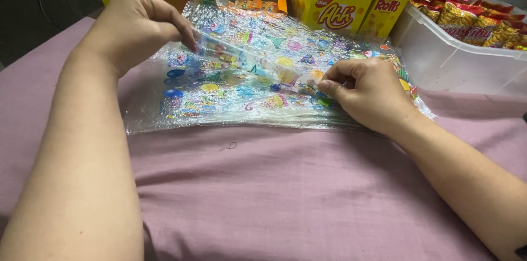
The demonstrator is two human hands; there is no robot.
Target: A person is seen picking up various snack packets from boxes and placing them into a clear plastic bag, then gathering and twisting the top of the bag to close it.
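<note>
While both hands work at it, the stack of clear plastic sheets printed with bright cartoon shapes (241,82) lies flat on the mauve cloth-covered bench (285,195), in front of yellow cardboard snack boxes (335,3). Left hand (134,25) pinches the top film's far-left edge; right hand (365,91) pinches its right edge, each grip closed on film. Judgement: very light, limp, slippery, clingy, crease-prone; best taken at edges or corners. Translucent tub of snack packets (455,58) stands right.

yellow snack boxes (340,3) | clear tub (455,63) of snack packets (477,25) | pink cloth (285,195)
</note>
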